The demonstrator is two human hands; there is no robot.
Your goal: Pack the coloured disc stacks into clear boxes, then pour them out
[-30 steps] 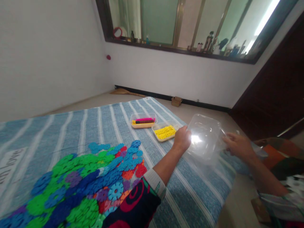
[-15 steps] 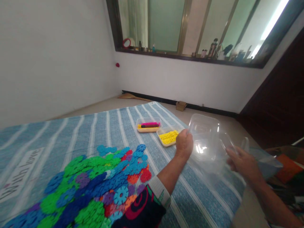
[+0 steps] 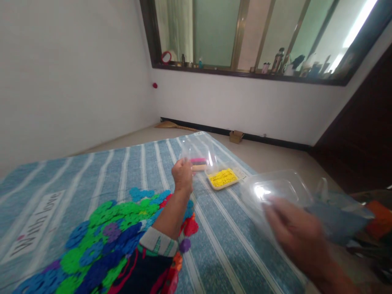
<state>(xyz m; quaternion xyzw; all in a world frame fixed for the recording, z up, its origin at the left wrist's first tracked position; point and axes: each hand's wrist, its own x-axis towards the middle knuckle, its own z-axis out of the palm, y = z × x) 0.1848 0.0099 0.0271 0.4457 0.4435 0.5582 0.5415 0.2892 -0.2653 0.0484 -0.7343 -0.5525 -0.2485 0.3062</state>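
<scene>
My left hand (image 3: 183, 175) grips the edge of a clear plastic container (image 3: 199, 146), which is raised in front of a box with pink and tan pieces (image 3: 199, 167). My right hand (image 3: 297, 232), smeared by motion, has its fingers closed at the near side of another clear container (image 3: 283, 185). Between the hands, a small clear box of yellow pieces (image 3: 223, 178) rests on the striped cloth. A heap of blue, green, purple and red notched plastic discs (image 3: 122, 228) lies below my left forearm.
The blue striped cloth (image 3: 214, 241) covers the bed-like surface, whose right edge drops to the floor. Beyond that edge stands a bluish container or bag (image 3: 339, 216) beside an orange item (image 3: 378, 220). A cardboard box (image 3: 236, 136) sits by the wall.
My left hand has moved left with one clear container, away from the other. My right hand has come nearer and leftward, beside the remaining clear container.
</scene>
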